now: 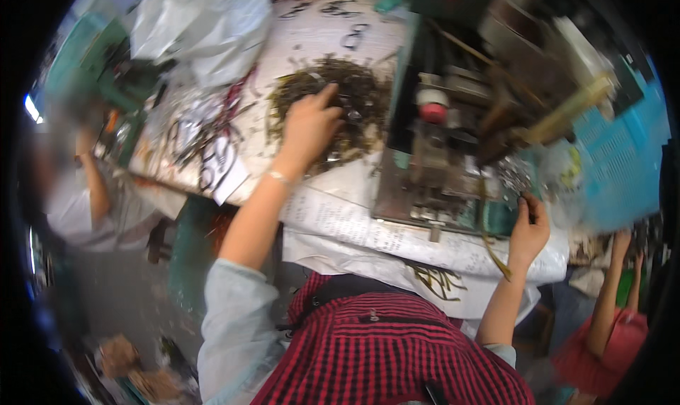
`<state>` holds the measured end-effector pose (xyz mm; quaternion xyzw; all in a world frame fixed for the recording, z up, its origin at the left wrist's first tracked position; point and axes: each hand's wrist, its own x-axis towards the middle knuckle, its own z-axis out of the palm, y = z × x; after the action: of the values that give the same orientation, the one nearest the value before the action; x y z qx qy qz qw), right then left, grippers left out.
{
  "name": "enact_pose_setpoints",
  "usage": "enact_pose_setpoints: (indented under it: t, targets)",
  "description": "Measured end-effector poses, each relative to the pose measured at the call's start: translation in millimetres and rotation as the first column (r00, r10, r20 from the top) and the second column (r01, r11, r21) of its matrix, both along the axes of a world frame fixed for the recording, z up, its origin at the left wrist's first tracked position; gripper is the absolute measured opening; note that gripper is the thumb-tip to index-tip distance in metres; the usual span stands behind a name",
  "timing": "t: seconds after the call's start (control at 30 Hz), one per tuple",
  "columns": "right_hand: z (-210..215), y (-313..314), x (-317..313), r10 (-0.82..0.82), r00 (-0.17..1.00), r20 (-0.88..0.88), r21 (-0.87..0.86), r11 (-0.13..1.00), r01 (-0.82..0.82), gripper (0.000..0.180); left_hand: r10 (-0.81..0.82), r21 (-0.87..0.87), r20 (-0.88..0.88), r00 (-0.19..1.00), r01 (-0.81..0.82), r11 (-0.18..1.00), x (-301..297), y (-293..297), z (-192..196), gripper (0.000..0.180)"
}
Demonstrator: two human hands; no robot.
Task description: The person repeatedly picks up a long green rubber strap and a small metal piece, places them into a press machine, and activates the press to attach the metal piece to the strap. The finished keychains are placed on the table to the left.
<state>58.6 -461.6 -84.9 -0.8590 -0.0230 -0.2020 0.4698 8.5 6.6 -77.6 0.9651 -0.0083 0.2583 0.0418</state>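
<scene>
- Although a few strips lie apart from the rest, most sit in the broad, loose pile of thin olive-brown strips (365, 104) on the whitish tabletop (287, 44), so the work looks far from finished.
- One long, curved olive strip (484, 217) hangs over the near edge of the dark metal bench machine with a red-and-white knob (432, 157) — whether it has been worked cannot be told.
- Below the machine, a small cluster of olive strips (439, 281) lies on the white printed sheeting (340, 224); these may be finished pieces, though nothing visible settles it.
- Reaching out over the pile, the left hand (312, 125) has its fingers parted, one pointing forward among the strips; it seems to touch them, but blur hides whether any is pinched.
- Well apart from it, the right hand (530, 231) is partly curled at the machine's right side, fingertips close together just beside a heap of small shiny metal bits (513, 171) — whether they grip anything, I cannot tell.
- Between the two hands stands the machine, with the hanging strip nearer the right one.
</scene>
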Motion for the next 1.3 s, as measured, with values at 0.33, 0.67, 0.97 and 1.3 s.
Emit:
enact_pose_setpoints:
  t: [0.33,0.67,0.97,1.3]
  targets:
    - [82.6,27.4,-47.3,0.305,0.95,0.067,0.227,0.923,-0.312,0.015,-0.029,-0.982,0.157,0.987,0.159,0.103,-31.9,-33.4,22.1,0.04]
    - [84.7,110.1,-16.2,0.313,0.941,0.126,0.512,0.792,-0.332,0.054,0.171,-0.938,0.242,0.955,0.185,0.292,-52.0,-99.4,39.1,0.021]
    - [124.7,112.7,-53.8,0.536,0.843,0.046,0.763,0.526,-0.375,0.072,-0.179,-0.535,0.734,0.655,0.72,0.441,-22.4,-163.6,153.5,0.006]
    - [18.8,16.9,-12.9,0.162,0.987,-0.015,-0.155,0.975,-0.162,0.036,-0.575,0.082,0.494,0.652,0.624,0.777,-29.3,-214.1,99.0,0.026]
